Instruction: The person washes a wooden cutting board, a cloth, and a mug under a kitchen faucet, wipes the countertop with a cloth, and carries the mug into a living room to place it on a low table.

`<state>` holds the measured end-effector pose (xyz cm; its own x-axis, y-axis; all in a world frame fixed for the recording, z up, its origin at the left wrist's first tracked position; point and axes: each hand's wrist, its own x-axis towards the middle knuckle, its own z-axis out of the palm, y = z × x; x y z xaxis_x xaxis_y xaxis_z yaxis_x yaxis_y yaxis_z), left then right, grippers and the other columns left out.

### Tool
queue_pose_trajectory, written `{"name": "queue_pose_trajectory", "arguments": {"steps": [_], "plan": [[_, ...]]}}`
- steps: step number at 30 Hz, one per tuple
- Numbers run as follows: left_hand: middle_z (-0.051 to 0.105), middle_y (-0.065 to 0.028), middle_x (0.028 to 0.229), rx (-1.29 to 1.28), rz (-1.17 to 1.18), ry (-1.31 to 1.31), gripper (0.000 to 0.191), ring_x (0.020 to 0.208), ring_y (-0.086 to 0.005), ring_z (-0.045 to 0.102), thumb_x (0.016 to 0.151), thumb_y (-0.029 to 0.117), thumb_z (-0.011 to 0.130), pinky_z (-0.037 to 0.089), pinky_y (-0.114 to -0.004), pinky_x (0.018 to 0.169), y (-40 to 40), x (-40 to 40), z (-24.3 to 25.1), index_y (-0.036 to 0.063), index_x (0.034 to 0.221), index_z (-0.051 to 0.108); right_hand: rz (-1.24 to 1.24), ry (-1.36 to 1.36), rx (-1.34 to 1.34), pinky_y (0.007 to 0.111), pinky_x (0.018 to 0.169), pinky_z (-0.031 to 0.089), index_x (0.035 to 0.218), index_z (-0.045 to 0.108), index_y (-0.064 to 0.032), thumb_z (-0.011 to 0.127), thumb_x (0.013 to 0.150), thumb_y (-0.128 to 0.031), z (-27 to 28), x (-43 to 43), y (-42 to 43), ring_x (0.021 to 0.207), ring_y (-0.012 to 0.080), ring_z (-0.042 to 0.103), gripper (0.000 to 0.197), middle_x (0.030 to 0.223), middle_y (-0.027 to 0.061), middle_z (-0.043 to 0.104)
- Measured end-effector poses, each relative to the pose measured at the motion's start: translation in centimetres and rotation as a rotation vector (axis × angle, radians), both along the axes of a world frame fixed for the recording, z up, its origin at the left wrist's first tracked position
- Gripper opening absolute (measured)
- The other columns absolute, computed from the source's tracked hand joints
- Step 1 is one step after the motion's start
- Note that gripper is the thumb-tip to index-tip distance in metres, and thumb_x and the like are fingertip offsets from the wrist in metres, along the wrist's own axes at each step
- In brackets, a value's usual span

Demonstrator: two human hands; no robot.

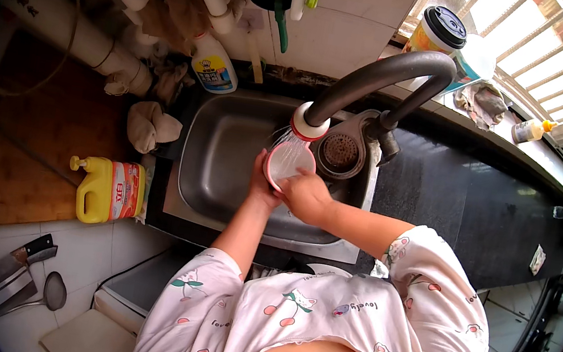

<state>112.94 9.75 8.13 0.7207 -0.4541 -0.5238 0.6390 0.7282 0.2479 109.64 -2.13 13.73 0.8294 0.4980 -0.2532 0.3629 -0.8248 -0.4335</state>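
A white bowl with a pink rim [284, 161] is tilted under the spray head [310, 122] of a dark curved faucet [387, 65], and water runs into it. My left hand [262, 181] grips the bowl's outer left side. The fingers of my right hand [306, 195] reach over the lower right rim and touch the inside; whether they hold anything is hidden. Both hands are above a stainless steel sink [222, 166]. Right of the bowl, a round drain strainer [340, 153] sits in the sink's corner.
A yellow detergent jug [97, 191] lies left of the sink, near a crumpled cloth [151, 127]. A white cleaner bottle [213, 65] stands behind the sink. Dark countertop [424, 182] extends right. A lidded paper cup [437, 32] is by the window. Cleavers [15, 272] hang lower left.
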Motion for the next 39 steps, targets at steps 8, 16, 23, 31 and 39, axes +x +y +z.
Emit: {"name": "queue_pose_trajectory", "arguments": {"steps": [8, 16, 23, 31, 39], "plan": [[0.057, -0.0117, 0.107, 0.172, 0.109, 0.007, 0.050, 0.097, -0.0235, 0.054, 0.085, 0.041, 0.046, 0.044, -0.035, 0.084, 0.4, 0.0, -2.9, 0.0015, 0.114, 0.051, -0.222, -0.122, 0.559, 0.036, 0.067, 0.047, 0.093, 0.058, -0.0019, 0.056, 0.084, -0.022, -1.2, 0.3, -0.3, 0.072, 0.0276, 0.059, 0.022, 0.076, 0.0149, 0.062], [0.062, -0.0135, 0.098, 1.265, 0.269, -0.485, 0.031, 0.086, -0.0170, 0.059, 0.085, 0.015, 0.054, 0.046, -0.028, 0.075, -3.1, -2.4, -0.3, -0.0063, 0.108, 0.054, -1.106, -0.025, 0.935, 0.028, 0.055, 0.043, 0.079, 0.060, 0.0062, 0.055, 0.084, -0.016, -4.7, 1.7, 1.2, 0.061, 0.0074, 0.048, 0.024, 0.064, 0.0058, 0.059], [0.050, -0.0192, 0.118, 1.477, 0.218, -0.775, 0.041, 0.107, -0.0298, 0.050, 0.087, 0.016, 0.051, 0.036, -0.037, 0.093, -2.4, -1.2, -1.9, -0.0032, 0.123, 0.041, -0.840, 0.100, 1.016, 0.028, 0.054, 0.041, 0.076, 0.060, 0.0059, 0.055, 0.086, -0.025, -5.3, 1.0, -1.1, 0.060, 0.0074, 0.045, 0.033, 0.059, 0.0036, 0.055], [0.062, -0.0099, 0.081, 0.979, -0.491, -0.911, 0.024, 0.072, -0.0131, 0.058, 0.087, 0.004, 0.044, 0.046, -0.027, 0.064, 3.1, 4.1, 1.7, -0.0009, 0.108, 0.055, -0.709, 0.368, 1.043, 0.025, 0.058, 0.042, 0.081, 0.062, 0.0066, 0.055, 0.087, -0.027, -1.0, -0.1, -3.0, 0.064, 0.0050, 0.046, 0.035, 0.065, 0.0005, 0.057], [0.060, -0.0215, 0.077, 1.418, -0.726, -1.014, 0.014, 0.072, -0.0312, 0.060, 0.079, 0.001, 0.046, 0.047, -0.036, 0.064, 1.8, 4.0, 5.1, -0.0029, 0.087, 0.056, -0.329, -0.198, 0.757, 0.033, 0.042, 0.038, 0.057, 0.055, -0.0007, 0.062, 0.079, -0.023, -0.7, 0.2, -3.3, 0.041, 0.0292, 0.046, 0.032, 0.049, 0.0151, 0.048]]}}
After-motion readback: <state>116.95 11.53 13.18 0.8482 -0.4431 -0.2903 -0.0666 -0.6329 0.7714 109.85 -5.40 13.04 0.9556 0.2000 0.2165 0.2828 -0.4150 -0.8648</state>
